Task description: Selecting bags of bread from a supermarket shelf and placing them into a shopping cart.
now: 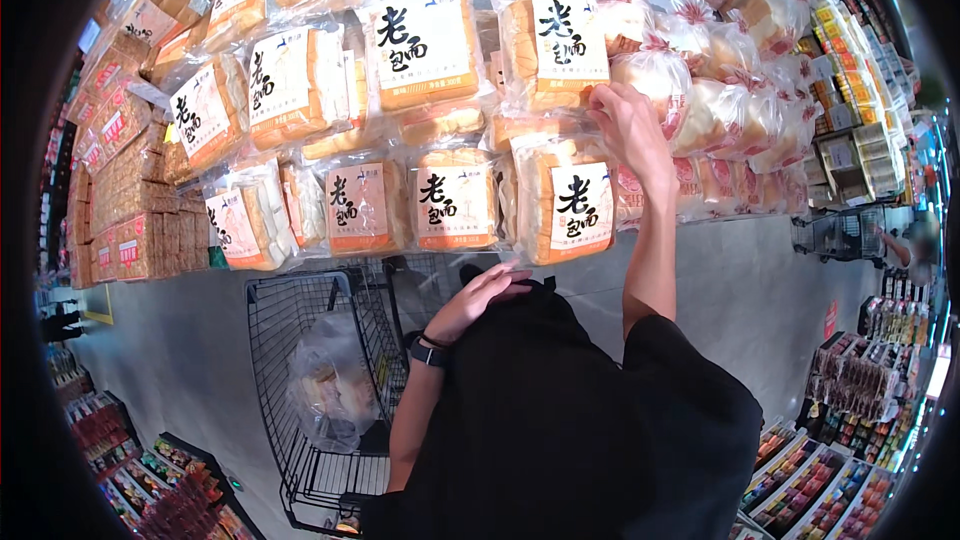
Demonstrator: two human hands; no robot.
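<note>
Clear bags of bread with white-and-orange labels are stacked on a display in front of me. My right hand (632, 130) reaches up to one bread package (558, 45) in the upper row, its curled fingers closed at the package's lower right corner. Directly below that wrist and to its left lies another bread package (570, 202), leaning at the front edge. My left hand (478, 302) is held low before my body with its fingers stretched out and nothing in it. A dark band sits on the left wrist.
Bags of round white buns (715, 115) fill the display's right side; brown packaged blocks (140, 205) are piled at its left. A wire shopping cart (262, 360) holding a clear bag of bread (335, 380) stands at my left. Another cart (845, 235) is farther right, near a person.
</note>
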